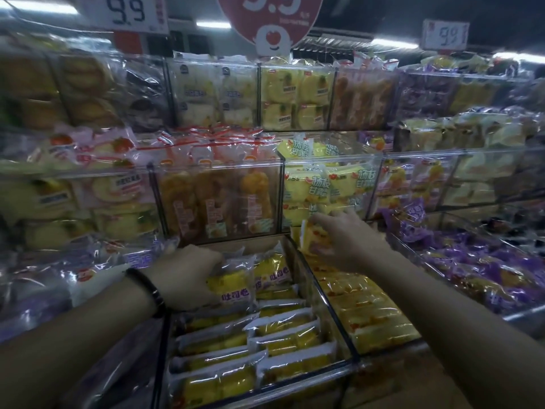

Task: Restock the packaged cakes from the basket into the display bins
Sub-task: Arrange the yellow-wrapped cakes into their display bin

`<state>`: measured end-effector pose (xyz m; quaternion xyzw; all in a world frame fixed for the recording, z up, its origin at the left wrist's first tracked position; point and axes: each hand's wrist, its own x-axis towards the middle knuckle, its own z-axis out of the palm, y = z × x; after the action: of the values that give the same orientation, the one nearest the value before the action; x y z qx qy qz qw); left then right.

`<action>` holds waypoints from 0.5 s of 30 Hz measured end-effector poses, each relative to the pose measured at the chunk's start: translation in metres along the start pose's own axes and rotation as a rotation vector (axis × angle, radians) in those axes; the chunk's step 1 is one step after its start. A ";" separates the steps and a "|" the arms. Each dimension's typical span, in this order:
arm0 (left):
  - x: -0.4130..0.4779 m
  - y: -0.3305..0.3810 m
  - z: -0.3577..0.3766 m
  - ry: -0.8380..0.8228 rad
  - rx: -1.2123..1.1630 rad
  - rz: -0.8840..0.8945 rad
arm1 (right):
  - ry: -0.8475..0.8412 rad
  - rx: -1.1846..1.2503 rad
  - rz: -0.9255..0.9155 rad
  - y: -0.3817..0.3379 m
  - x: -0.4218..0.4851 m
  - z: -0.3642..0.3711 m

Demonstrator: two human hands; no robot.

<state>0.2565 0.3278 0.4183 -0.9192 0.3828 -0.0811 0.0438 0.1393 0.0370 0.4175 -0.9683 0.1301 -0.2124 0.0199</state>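
My left hand [185, 276] grips an upright yellow packaged toast cake [233, 286] at the back of the middle clear display bin [333, 317]. Rows of the same yellow packs [283, 326] lie flat in that bin. My right hand [343, 240] reaches into the bin to the right and holds a yellow-orange packaged cake [312, 236] standing on edge, its fingers partly curled round the pack. More yellow-orange packs [371, 314] fill that right bin. No basket is in view.
Tiered clear bins of wrapped cakes rise behind: orange packs [218, 199], yellow packs [321, 184], purple packs [483, 273] at the right, pale packs [88, 273] at the left. Price signs [126, 10] hang overhead. The bin's front rim [265, 391] is close to me.
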 end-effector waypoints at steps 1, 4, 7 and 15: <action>0.000 0.003 0.000 -0.008 0.017 -0.010 | 0.012 -0.021 0.014 0.001 0.000 -0.001; -0.003 0.009 -0.001 -0.014 0.069 -0.037 | 0.032 -0.144 0.044 0.000 0.000 0.003; -0.005 0.013 -0.004 -0.039 0.105 -0.056 | -0.016 0.009 0.049 -0.007 0.004 0.017; -0.008 0.016 -0.006 -0.083 0.017 -0.058 | 0.102 0.018 -0.227 -0.061 0.008 -0.002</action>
<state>0.2383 0.3224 0.4210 -0.9320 0.3534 -0.0475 0.0651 0.1607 0.0943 0.4279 -0.9645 0.0186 -0.2636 -0.0024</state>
